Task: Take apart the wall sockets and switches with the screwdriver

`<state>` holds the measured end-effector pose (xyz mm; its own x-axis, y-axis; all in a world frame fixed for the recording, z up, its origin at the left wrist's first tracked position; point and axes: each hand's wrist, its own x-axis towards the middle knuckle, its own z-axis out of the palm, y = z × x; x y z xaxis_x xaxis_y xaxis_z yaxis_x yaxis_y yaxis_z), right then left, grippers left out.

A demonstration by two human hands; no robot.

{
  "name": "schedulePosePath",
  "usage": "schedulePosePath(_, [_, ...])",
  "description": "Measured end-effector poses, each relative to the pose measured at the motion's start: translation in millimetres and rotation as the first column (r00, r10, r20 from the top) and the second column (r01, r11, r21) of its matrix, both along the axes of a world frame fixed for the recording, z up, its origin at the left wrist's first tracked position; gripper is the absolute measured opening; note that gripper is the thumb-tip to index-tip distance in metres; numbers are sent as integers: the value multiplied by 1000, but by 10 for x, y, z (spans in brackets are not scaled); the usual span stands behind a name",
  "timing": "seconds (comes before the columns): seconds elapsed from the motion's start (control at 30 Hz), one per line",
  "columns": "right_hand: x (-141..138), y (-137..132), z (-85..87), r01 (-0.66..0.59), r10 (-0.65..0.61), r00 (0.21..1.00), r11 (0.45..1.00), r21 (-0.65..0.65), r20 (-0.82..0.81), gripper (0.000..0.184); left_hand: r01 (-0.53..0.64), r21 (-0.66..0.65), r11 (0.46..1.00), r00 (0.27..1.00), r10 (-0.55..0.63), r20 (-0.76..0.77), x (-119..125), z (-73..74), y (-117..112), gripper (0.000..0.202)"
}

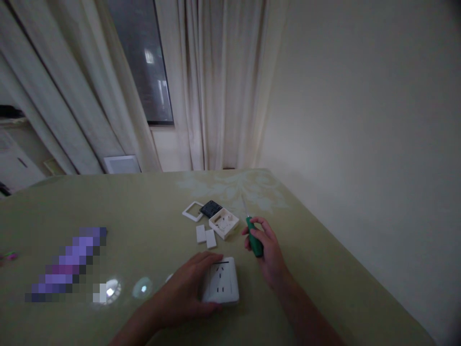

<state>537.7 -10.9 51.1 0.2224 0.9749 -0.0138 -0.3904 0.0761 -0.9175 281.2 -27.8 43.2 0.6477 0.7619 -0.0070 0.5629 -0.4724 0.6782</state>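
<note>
A white wall socket (pixel 224 282) with several dark slots lies face up near the front of the table. My left hand (pixel 190 286) grips it from the left, fingers along its far edge and thumb at its near edge. In my right hand (pixel 267 245) is a screwdriver (pixel 254 238) with a green handle, its thin shaft pointing away from me. The screwdriver is apart from the socket. Beyond them are an open white box (pixel 224 223), a dark circuit board (pixel 211 208) leaning at its edge, a white square frame (pixel 193 212) and two small white plates (pixel 206 235).
A yellow-green cover lies over the table (pixel 144 206). At left is a blurred-out purple object (pixel 68 264), with a small pink item (pixel 12 256) near the table's left edge. A pale wall (pixel 360 120) borders the right side; curtains (pixel 223 86) hang at the back.
</note>
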Motion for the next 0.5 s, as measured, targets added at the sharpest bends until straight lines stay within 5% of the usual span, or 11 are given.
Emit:
schedulePosePath(0.13, [270,41,135,222,-222,975,971,89,-12,36,47,134,990,998,-41,-44,674,-17,108,85])
schedulePosePath(0.3, [463,-4,231,482,-489,872,850,214,-22,33,13,225,974,1000,-7,-25,1590,-115,473,82])
schedulePosePath(0.5, [374,-39,189,517,-552,834,785,340,8,27,76,365,928,997,-79,-6,2328,-42,857,34])
